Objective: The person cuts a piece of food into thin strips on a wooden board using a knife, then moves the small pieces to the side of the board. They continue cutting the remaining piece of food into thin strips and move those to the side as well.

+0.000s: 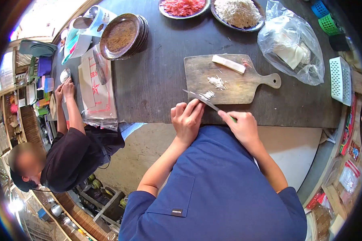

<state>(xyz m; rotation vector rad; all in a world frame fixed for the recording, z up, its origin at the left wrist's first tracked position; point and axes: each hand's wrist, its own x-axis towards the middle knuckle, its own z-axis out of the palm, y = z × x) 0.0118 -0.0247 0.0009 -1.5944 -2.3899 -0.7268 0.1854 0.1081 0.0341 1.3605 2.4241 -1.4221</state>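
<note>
A wooden cutting board (233, 94) with a handle lies on the dark table. My right hand (243, 127) is closed around the green handle of a knife (207, 103), whose blade points up and left across the board's lower left edge. Beside the blade, my left hand (188, 120) has its fingers bent and pressed together at the board's corner; what they hold, if anything, is hidden. White shreds (217, 83) lie on the board, with more against the blade. A pale, stick-shaped piece (228, 64) rests near the board's top edge.
Beyond the board stand a plate of red slices (182, 7), a plate of pale shreds (238, 13) and a clear plastic bag (291, 44). Stacked brown plates (122, 36) and a paper sack (96, 88) are at left, near another person (72, 156). A white basket (340, 80) sits right.
</note>
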